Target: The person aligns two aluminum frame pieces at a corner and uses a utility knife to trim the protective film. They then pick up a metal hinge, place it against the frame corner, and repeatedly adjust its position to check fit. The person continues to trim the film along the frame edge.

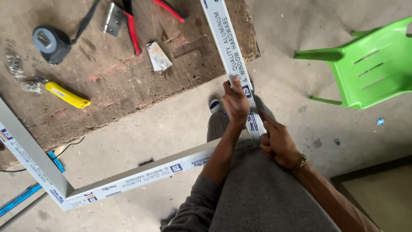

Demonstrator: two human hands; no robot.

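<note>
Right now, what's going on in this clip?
A seated person is working on a pale aluminium frame wrapped in printed film, at the corner where two bars meet over their lap. The left hand grips the upright bar, and the right hand closes on it just below. On the worn wooden board lie a tape measure, a yellow utility knife and red-handled pliers. A green plastic chair stands beside them.

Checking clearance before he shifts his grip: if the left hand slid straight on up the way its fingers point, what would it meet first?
The left hand points up along the aluminium bar it grips. It would likely meet only more bar, which runs over the wooden board.
</note>
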